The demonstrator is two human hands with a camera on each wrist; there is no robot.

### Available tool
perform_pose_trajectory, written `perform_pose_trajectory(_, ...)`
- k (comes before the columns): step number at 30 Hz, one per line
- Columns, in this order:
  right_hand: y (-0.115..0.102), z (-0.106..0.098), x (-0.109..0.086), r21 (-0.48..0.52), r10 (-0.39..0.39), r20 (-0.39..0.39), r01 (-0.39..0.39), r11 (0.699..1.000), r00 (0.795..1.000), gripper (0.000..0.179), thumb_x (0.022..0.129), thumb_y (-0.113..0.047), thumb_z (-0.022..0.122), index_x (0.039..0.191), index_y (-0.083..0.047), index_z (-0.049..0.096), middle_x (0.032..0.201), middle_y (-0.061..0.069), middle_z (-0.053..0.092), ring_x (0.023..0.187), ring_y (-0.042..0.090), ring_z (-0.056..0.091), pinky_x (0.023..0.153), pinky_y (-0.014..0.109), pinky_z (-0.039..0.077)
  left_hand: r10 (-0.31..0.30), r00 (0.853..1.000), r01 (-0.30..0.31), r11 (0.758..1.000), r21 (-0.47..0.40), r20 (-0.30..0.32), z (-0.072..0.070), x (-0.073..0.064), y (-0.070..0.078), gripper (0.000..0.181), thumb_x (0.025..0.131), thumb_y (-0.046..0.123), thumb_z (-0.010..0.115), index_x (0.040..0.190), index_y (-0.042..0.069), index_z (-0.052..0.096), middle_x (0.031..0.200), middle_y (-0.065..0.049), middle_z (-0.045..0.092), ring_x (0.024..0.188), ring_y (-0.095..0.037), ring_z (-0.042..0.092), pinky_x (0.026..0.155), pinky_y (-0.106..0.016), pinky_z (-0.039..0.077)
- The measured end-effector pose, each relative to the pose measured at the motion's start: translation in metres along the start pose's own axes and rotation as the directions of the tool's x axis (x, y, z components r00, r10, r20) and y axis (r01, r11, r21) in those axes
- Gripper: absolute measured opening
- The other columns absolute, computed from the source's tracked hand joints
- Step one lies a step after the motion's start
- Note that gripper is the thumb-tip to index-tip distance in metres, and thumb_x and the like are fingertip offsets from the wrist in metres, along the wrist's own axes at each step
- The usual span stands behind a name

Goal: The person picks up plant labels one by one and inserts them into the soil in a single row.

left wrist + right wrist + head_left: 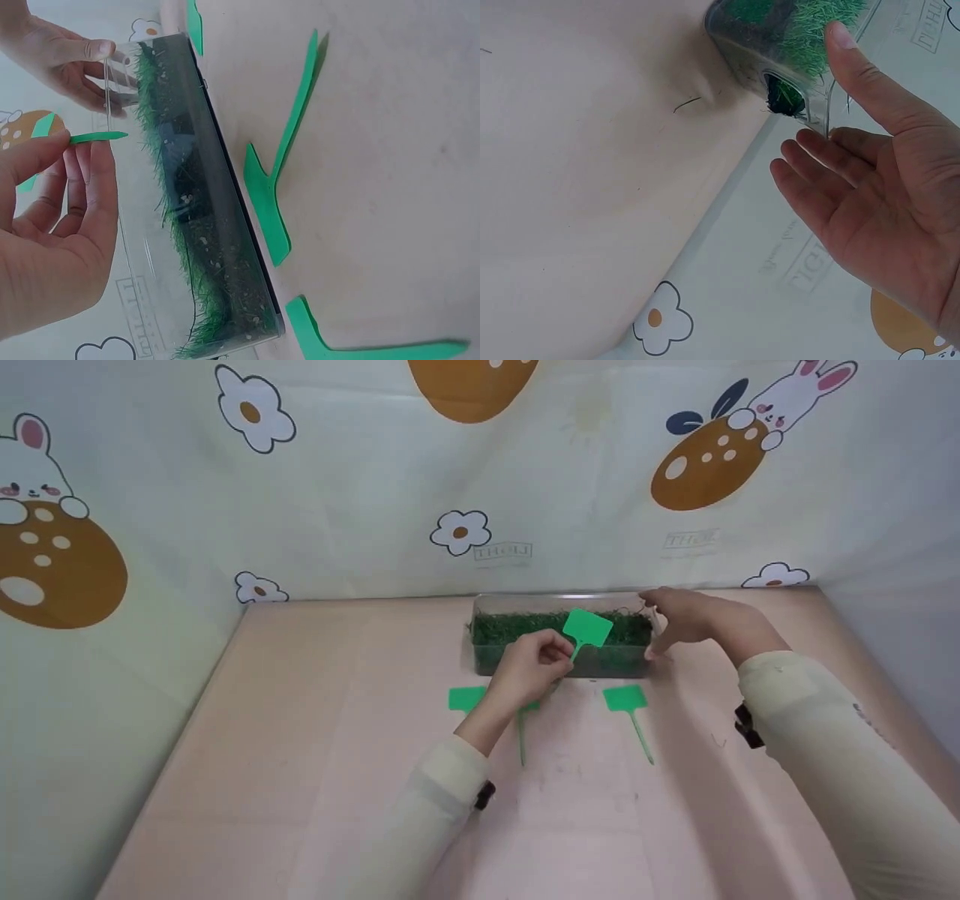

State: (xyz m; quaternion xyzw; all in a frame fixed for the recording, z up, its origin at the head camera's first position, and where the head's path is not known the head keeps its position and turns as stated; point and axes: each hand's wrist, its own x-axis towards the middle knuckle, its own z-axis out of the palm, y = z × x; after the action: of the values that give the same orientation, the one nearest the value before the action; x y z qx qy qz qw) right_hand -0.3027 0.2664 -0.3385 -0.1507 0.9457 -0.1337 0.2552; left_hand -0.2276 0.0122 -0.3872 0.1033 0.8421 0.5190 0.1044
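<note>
Now pinching green tag (588, 628) by downward-pointing stem (103, 137) in left hand (529, 666), near grass box (486, 660). Holding right hand (690, 616) loosely spread around box's right end, without visible grip.

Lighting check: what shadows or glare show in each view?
Head view: a soft shadow on the table beside the right sleeve; left wrist view: a thin shadow along the stem of a green tag, faint glare streaks on the clear box; right wrist view: a soft-edged shadow near the box.
</note>
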Motion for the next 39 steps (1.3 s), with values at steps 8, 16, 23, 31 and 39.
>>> perform_pose_trajectory(8, 0.001, 0.001, 0.001, -0.008, -0.012, -0.009, 0.012, 1.0, 1.0, 0.101, 0.082, -0.025, 0.083, 0.153, 0.01, 0.02, 0.153, 0.033, 0.032, 0.141, 0.052, 0.033, 0.112, 0.064, 0.033, 0.02, 0.999, -0.02, 1.0, -0.014, -0.027, -0.002, 0.001, 0.0, 0.007, 0.097, 0.012, 0.066, 0.103, 0.013, 0.069, 0.099, -0.001, 0.069, 0.094, -0.012, 0.067, 0.08, -0.027, 0.054)
perform_pose_trajectory(16, 0.002, 0.001, 0.001, -0.06, -0.045, -0.014, 0.044, 0.997, 0.999, 0.102, 0.082, -0.028, 0.084, 0.151, 0.013, 0.021, 0.152, 0.035, 0.033, 0.138, 0.054, 0.035, 0.11, 0.063, 0.036, 0.046, 0.998, -0.047, 0.998, -0.035, -0.043, -0.003, 0.002, 0.0, 0.009, 0.095, 0.01, 0.067, 0.104, 0.01, 0.07, 0.097, -0.003, 0.069, 0.091, -0.013, 0.067, 0.08, -0.027, 0.054)
perform_pose_trajectory(23, 0.001, 0.0, 0.001, -0.056, -0.042, -0.016, 0.041, 0.998, 0.999, 0.103, 0.081, -0.028, 0.084, 0.151, 0.013, 0.022, 0.151, 0.036, 0.033, 0.138, 0.054, 0.036, 0.11, 0.064, 0.035, 0.054, 0.997, -0.057, 0.997, -0.05, -0.057, -0.003, 0.005, 0.001, 0.009, 0.096, 0.009, 0.066, 0.104, 0.011, 0.07, 0.098, -0.003, 0.069, 0.09, -0.013, 0.066, 0.076, -0.026, 0.053)
perform_pose_trajectory(31, 0.001, 0.0, 0.001, -0.055, -0.052, -0.017, 0.051, 0.997, 0.999, 0.103, 0.081, -0.028, 0.084, 0.151, 0.013, 0.022, 0.152, 0.036, 0.033, 0.138, 0.055, 0.035, 0.11, 0.064, 0.035, 0.065, 0.995, -0.069, 0.997, -0.042, -0.078, -0.003, 0.01, 0.005, 0.01, 0.096, 0.011, 0.066, 0.106, 0.012, 0.069, 0.1, -0.002, 0.07, 0.092, -0.013, 0.067, 0.081, -0.027, 0.055)
perform_pose_trajectory(39, 0.002, 0.0, 0.002, -0.063, -0.043, -0.003, 0.043, 0.997, 0.999, 0.104, 0.082, -0.033, 0.083, 0.152, 0.012, 0.02, 0.153, 0.034, 0.032, 0.138, 0.054, 0.035, 0.109, 0.064, 0.036, 0.08, 0.993, -0.084, 0.995, -0.051, -0.084, 0.0, 0.015, 0.012, 0.012, 0.096, 0.012, 0.066, 0.108, 0.012, 0.07, 0.104, -0.003, 0.07, 0.094, -0.013, 0.067, 0.082, -0.025, 0.055)
